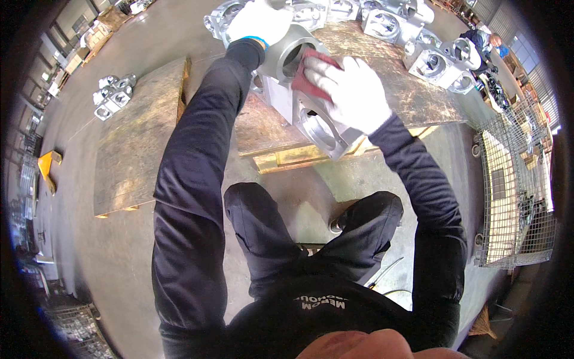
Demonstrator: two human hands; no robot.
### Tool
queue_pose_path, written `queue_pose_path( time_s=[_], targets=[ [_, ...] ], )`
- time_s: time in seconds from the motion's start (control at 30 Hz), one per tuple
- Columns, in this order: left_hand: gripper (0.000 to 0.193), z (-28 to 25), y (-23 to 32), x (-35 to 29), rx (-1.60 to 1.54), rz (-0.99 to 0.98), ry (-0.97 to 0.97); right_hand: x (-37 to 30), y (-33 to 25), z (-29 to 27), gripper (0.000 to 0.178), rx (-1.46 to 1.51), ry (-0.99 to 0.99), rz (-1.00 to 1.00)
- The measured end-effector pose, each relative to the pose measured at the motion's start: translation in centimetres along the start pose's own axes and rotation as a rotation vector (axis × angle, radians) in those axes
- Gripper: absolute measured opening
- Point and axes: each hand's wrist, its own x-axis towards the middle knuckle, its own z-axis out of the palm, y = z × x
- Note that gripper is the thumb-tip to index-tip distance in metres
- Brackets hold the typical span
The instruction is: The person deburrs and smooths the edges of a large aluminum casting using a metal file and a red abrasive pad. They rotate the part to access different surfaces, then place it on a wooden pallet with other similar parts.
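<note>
A silver metal casting [287, 106] with large round openings lies on the wooden pallet in front of me. My right hand [355, 96], in a white glove, presses a dark red abrasive pad [315, 73] against the casting's upper right side, fingers bent over the pad. At the casting's far left end is my left hand [260, 25], also white-gloved. Glare washes out its fingers, so their grip is hidden.
More silver castings [383, 24] stand along the pallet's [412, 99] far side. Another pallet [140, 134] lies to the left, with a group of castings [113, 96] beyond it. A wire mesh cage [517, 191] stands at right. A person [481, 43] is at the far right.
</note>
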Motion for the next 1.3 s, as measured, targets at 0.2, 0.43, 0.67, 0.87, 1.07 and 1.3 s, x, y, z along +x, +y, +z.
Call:
queue_pose_path(
  time_s=[0.2,0.43,0.67,0.87,1.07,1.3],
  targets=[
    [0.05,1.0,0.2,-0.4,-0.068,-0.066,0.035,2.9,-4.1,2.5,0.052,0.285,-0.026,0.419],
    [0.056,0.6,0.1,-0.6,-0.154,-0.145,0.08,5.7,-6.2,1.9,0.023,2.365,0.414,1.16],
    [0.044,3.2,-1.4,-0.5,0.054,-0.026,0.096,3.9,-6.6,0.6,0.044,0.485,-0.038,0.577],
    [0.037,6.3,-3.7,-2.7,0.528,0.42,0.726,2.3,1.0,-0.5,0.049,-0.111,-0.165,-0.048],
    [0.031,4.5,-2.9,-1.3,0.516,0.144,-0.128,1.6,0.1,3.2,0.048,0.235,-0.058,0.251],
    [0.053,-1.3,1.3,-1.9,-0.198,-0.207,0.041,0.3,-0.7,2.0,0.042,0.559,0.063,0.341]
  ],
)
